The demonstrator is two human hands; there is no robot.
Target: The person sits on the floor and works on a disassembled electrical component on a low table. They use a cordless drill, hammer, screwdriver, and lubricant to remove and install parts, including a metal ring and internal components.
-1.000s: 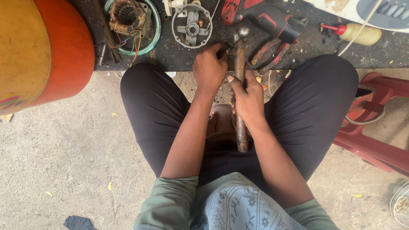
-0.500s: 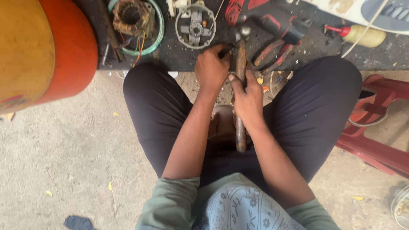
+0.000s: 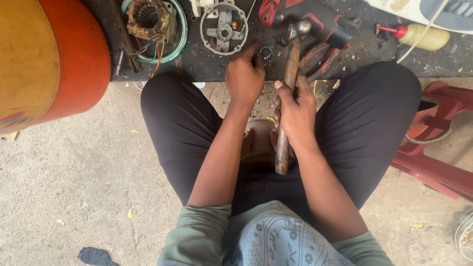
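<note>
Sitting with the work between my knees so everything's within reach. My right hand (image 3: pixel 295 111) is wrapped tight round the hammer (image 3: pixel 287 93), choked up mid-handle, I'd say for small controlled taps, with its head up over the dark bench (image 3: pixel 207 66). My left hand (image 3: pixel 245 79) has its fingers curled down at the bench edge, fingertips pinching next to a small black ring (image 3: pixel 266 52). Further out sit the round motor end cover (image 3: pixel 224 28), the copper-wound stator (image 3: pixel 148 18) and red-handled pliers (image 3: pixel 320 55).

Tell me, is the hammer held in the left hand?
No, the right hand grips the hammer by its wooden handle, while the left hand rests on the dark work mat near a small ring.
</note>
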